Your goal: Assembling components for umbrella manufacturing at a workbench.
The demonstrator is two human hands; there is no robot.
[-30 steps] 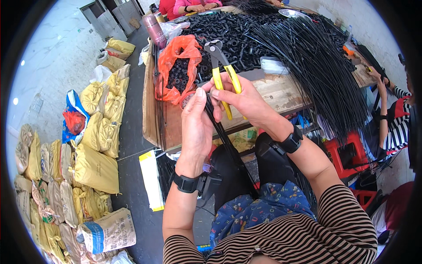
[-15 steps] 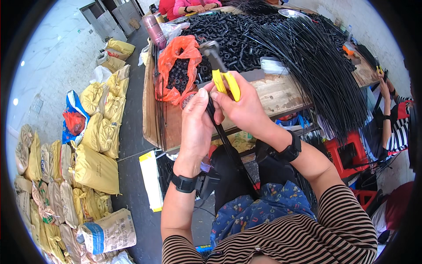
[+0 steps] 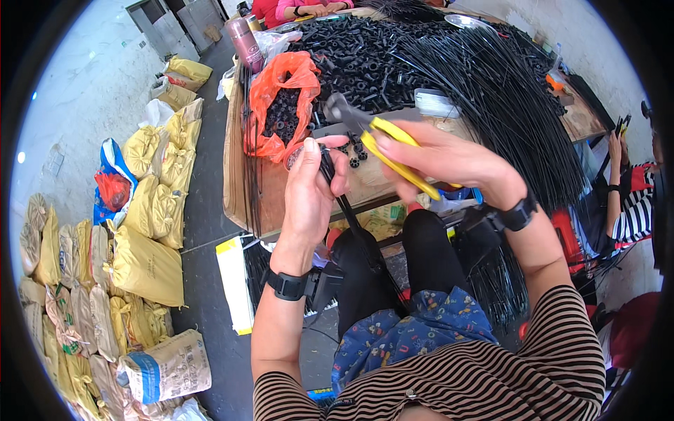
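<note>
Left hand is gripping a bundle of thin black strips near its upper end, fingers curling round it, thumb pointing up. Bundle is hanging down over the lap, lower end reaching the blue apron. Right hand is holding yellow-handled pliers, fingers closing round the handles; exact finger placement is blurring out. Pliers' metal head is pointing toward the left hand, standing apart from the strips.

Handling, judging by looks: strips are probably being light, springy and a bit slick, likely sliding against each other, so a firm pinch close to the top end is suiting them. Pliers are looking rigid and hard to break, likely weighing more at the metal head; the yellow grips are offering the sure hold.

Around the hands: red plastic bag is holding small black parts and sitting on the wooden table; a heap of black parts is covering the far side; more long black strips are lying to the right.

Writing: pale sack is carrying a blue band and dark printed characters; big yellow sack is showing faint print; apron is bearing small letters among colourful figures; pink bottle is showing a tiny mark, too small for reading.
</note>
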